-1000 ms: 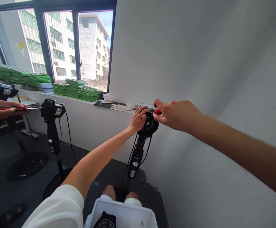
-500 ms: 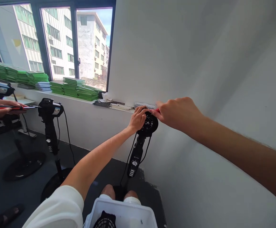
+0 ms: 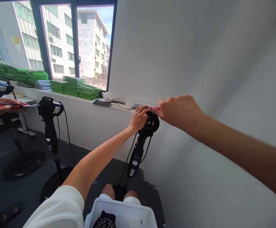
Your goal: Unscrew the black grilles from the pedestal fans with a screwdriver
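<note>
A black stand fan's motor head (image 3: pixel 151 124) faces me near the wall, on a neck with a round dial (image 3: pixel 134 163). My left hand (image 3: pixel 139 118) rests on its upper left side, fingers bent over the edge. Beside it, at the top of the head, my right hand (image 3: pixel 175 109) is closed round a red-handled tool (image 3: pixel 158 108), of which only a bit of red shows. The tool's tip is hidden. On my lap sits a white bin (image 3: pixel 128 210) with a black slotted cover (image 3: pixel 106 220) inside.
To the left, a person's hands (image 3: pixel 6 107) hold a red-and-black screwdriver at another fan (image 3: pixel 49 109). Green stacks (image 3: pixel 77 88) and flat papers (image 3: pixel 119 105) lie along the sill (image 3: pixel 81 103). Cords hang beside the fans. The wall (image 3: pixel 199 177) is close on the right.
The fan head has shifted very slightly right. My right hand has tilted a little at the top of it, while my left hand stays on its side.
</note>
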{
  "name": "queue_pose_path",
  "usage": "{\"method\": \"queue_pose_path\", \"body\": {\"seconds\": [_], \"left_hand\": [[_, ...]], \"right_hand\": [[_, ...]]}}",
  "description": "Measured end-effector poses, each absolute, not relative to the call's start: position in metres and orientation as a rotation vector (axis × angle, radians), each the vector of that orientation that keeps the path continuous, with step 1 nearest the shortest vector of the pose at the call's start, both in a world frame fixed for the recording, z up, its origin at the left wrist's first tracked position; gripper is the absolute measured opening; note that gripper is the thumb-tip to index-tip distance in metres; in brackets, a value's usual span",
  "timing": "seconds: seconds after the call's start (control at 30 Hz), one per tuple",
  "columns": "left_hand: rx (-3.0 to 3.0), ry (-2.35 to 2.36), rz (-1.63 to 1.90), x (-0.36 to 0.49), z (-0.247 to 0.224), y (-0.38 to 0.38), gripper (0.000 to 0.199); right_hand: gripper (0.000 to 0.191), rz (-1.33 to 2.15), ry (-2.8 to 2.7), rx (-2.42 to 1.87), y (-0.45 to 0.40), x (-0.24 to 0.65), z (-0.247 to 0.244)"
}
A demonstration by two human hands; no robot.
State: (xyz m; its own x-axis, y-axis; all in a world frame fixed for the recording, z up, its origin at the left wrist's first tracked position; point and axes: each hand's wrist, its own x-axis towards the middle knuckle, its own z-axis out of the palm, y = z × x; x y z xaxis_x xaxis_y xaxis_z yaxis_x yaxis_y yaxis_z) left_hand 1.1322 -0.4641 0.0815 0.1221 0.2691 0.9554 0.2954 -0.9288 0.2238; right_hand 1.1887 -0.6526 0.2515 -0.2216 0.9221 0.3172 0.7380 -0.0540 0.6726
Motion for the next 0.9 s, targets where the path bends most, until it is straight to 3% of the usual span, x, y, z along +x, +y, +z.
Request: {"method": "queue_pose_path", "body": {"seconds": [0.13, 0.53, 0.63, 0.8, 0.9], "left_hand": [[-2.337, -0.607, -1.963, 1.1326, 0.081, -0.4642, 0.044], [-2.34, -0.601, -1.971, 1.1315, 0.0809, -0.4641, 0.044], [-2.342, -0.578, -1.966, 1.1311, 0.0809, -0.4636, 0.045], [-2.336, -0.602, -1.962, 1.1311, 0.0807, -0.4629, 0.045], [-2.343, -0.613, -1.948, 1.1317, 0.0801, -0.4622, 0.044]], "right_hand": [[0.041, 1.075, 2.019, 1.77, -0.6501, 1.1892, 0.2528], [0.05, 1.129, 1.943, 1.796, -0.653, 1.1915, 0.2537], [0.042, 1.043, 2.001, 1.785, -0.6535, 1.1913, 0.2531], [0.048, 1.092, 1.979, 1.781, -0.6548, 1.1889, 0.2516], [0.041, 1.018, 2.007, 1.76, -0.6537, 1.1898, 0.2516]]}}
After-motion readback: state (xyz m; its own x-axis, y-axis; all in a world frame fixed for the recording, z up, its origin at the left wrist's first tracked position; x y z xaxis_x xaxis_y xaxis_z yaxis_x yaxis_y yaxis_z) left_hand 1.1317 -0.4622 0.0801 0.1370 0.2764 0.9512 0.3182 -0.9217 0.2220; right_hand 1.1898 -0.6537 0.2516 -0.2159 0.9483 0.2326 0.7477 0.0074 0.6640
